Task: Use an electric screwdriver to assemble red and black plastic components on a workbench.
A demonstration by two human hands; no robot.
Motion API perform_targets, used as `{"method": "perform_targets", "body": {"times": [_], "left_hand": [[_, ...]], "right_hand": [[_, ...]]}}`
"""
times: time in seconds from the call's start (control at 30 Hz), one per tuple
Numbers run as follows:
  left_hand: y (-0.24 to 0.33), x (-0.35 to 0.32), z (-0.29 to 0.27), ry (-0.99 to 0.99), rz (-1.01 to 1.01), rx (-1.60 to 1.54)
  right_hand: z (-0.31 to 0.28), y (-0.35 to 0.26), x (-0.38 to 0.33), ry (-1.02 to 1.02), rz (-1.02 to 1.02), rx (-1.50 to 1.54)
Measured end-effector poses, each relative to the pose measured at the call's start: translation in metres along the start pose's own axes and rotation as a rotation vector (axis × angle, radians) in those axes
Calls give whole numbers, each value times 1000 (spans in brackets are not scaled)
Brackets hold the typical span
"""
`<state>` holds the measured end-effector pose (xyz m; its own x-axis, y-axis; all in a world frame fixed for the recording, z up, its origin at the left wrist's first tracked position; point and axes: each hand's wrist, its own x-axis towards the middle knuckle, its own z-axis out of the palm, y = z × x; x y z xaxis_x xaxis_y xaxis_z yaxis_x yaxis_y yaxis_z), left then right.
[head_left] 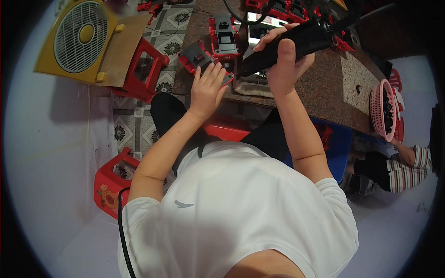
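Note:
My left hand (207,90) lies with its fingers stretched out over the near end of a red and grey plastic housing (198,54), which sits at an angle by the table's left edge. My right hand (283,69) is wrapped round a black corded tool (296,45) that looks like an electric screwdriver. Its narrow end points down and left, close to that housing; whether it touches cannot be made out. Beyond, a second red and grey housing (225,36) lies flat on the table, apart from both hands.
More red and black parts (289,9) crowd the back of the brown stone table (320,92). A pink basket (383,111) of dark pieces is at the right, near another person's arm (405,152). Left are a yellow fan (85,34) and red stools (147,65). Black cables hang above.

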<state>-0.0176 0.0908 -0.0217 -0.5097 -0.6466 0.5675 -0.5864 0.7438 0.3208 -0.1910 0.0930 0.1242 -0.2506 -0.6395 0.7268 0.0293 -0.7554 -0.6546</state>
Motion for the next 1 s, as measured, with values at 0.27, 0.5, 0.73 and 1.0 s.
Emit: {"method": "perform_targets", "body": {"times": [0.27,0.5,0.73,1.0], "left_hand": [[6,0,-20,91,-133,-138],[-42,19,-4,311,-919,-1000],[-61,12,22,178,-926,-921],[-70,14,22,79,-978,-1004]], "right_hand": [[-1,10,-9,0,-3,2],[3,17,-9,-41,10,-45],[4,25,-11,-38,5,-66],[27,32,-11,-158,39,-149]]}}
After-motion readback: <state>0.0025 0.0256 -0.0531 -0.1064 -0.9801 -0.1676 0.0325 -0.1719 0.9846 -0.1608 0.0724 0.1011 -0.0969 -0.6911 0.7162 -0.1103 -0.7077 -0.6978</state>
